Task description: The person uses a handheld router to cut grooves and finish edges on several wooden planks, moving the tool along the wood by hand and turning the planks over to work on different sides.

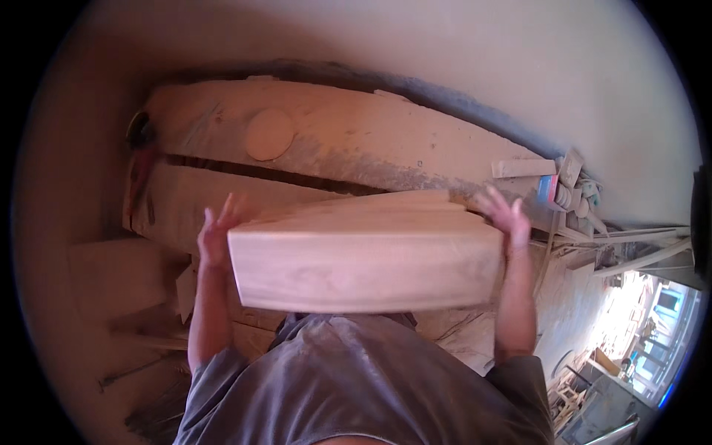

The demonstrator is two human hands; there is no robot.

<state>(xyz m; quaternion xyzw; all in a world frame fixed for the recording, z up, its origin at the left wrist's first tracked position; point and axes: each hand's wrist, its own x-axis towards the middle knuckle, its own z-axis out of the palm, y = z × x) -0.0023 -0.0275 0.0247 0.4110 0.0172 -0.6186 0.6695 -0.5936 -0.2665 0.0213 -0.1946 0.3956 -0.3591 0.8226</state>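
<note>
A bundle of pale wooden boards stands in front of my torso, at the near edge of a dusty workbench. The broad face of the nearest board is toward me, slightly blurred, and stepped ends of the boards behind it show at the right. My left hand is at the bundle's left end, open, fingers stretched upward. At the right end is my right hand, also open, its spread fingers blurred. Whether the palms press on the wood, I cannot tell.
A dark gap runs along the bench, and a round disc lies beyond it. Wood offcuts and a blue-and-pink box sit at the bench's right end. Long wooden strips stick out at the right. A plain wall rises behind.
</note>
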